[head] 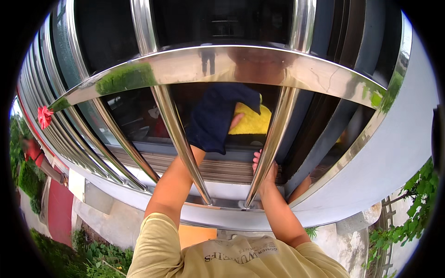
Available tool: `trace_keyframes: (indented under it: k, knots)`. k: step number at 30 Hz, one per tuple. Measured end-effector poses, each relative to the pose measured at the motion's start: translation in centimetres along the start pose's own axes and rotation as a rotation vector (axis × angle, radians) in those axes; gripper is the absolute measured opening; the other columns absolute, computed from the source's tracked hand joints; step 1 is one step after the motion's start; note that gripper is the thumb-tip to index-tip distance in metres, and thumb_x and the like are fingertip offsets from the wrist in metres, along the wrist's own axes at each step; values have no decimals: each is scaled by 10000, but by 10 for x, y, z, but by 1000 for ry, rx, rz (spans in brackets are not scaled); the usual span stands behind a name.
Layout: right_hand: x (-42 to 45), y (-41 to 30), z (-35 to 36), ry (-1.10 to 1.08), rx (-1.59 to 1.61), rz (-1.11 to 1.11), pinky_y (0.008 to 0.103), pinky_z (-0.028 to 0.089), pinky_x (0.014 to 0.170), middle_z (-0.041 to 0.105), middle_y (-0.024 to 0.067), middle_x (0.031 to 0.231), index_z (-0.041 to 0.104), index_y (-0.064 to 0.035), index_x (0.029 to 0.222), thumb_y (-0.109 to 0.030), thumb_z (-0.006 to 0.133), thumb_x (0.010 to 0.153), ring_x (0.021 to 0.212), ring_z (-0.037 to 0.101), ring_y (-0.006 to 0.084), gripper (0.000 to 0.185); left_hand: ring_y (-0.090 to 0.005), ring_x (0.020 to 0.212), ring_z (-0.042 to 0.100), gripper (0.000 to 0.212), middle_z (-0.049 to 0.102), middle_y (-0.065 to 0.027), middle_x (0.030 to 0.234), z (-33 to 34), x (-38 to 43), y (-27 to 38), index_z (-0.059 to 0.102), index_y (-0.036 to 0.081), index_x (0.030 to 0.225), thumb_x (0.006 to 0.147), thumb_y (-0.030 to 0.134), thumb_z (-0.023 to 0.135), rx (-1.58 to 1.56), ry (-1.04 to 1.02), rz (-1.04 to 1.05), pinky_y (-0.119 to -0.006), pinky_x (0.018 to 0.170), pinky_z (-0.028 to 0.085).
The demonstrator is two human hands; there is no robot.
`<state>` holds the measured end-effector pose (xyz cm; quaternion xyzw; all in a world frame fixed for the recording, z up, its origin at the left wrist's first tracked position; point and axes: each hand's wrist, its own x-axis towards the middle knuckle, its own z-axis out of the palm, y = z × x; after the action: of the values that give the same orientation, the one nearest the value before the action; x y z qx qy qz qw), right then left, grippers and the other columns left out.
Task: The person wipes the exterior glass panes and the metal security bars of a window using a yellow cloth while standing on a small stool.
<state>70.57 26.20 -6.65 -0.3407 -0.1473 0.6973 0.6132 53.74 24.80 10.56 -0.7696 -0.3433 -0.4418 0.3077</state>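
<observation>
Through the gap between two upright stainless steel bars [179,139] reaches my left arm. A dark blue cloth [212,114] covers most of my left hand [237,120], against the dark window glass [128,114]. Some fingers show beside a bright yellow patch of cloth [253,121]; whether this is a reflection in the glass or the cloth's other side I cannot tell. My right hand [266,168] is at the lower part of the right-hand bar [273,146], its fingers curled near the bar and partly hidden behind it.
A broad polished steel crossbar [222,66] spans the grille above my hands. Below the glass run the window track [226,170] and a white sill [222,189]. More bars and a red ribbon bow [45,117] stand left. A person in red [33,151] is at far left; leafy branches [417,198] hang right.
</observation>
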Motion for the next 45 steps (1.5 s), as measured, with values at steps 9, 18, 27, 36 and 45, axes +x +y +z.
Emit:
trace_keyframes:
  k: [9, 18, 27, 36, 45]
  knots:
    - [1, 2, -2, -28, 217, 26, 209, 472, 588, 590, 139, 1043, 534, -17, 1073, -188, 498, 874, 693, 574, 138, 265, -352, 978, 520, 320, 552, -202, 1059, 4, -114, -118, 554, -15, 1027, 853, 217, 418, 585, 480, -1356, -448, 895, 345]
    - [3, 14, -5, -92, 39, -103, 198, 462, 620, 554, 85, 1088, 445, -17, 1169, -408, 505, 863, 747, 519, 108, 501, -256, 996, 492, 308, 557, -110, 1009, 76, -140, -52, 540, 23, 1019, 859, 258, 423, 11, 330, -1589, -371, 833, 361]
    - [-117, -29, -33, -733, -343, -1093, 222, 318, 462, 435, 50, 662, 445, -33, 872, -216, 360, 915, 527, 385, 122, 207, -191, 875, 537, 249, 548, -80, 977, -93, -93, 87, 502, -4, 1033, 796, 63, 532, -382, 543, -780, -286, 769, 427]
    - [-224, 61, -14, -1064, -400, 348, 373, 416, 875, 409, 104, 1237, 320, -24, 1265, -226, 407, 909, 1110, 440, 217, 418, -290, 1012, 453, 456, 438, -157, 1060, -169, -158, 215, 438, 51, 1213, 773, 45, 557, -385, 184, -1059, -322, 872, 366]
    - [-219, 51, 64, -739, -283, 52, 355, 447, 834, 506, 102, 1099, 372, -9, 1216, -104, 441, 903, 970, 524, 214, 334, -196, 1005, 518, 323, 554, -124, 1081, -242, -257, 283, 496, 31, 1166, 860, 130, 518, -500, 5, -1448, -326, 860, 411]
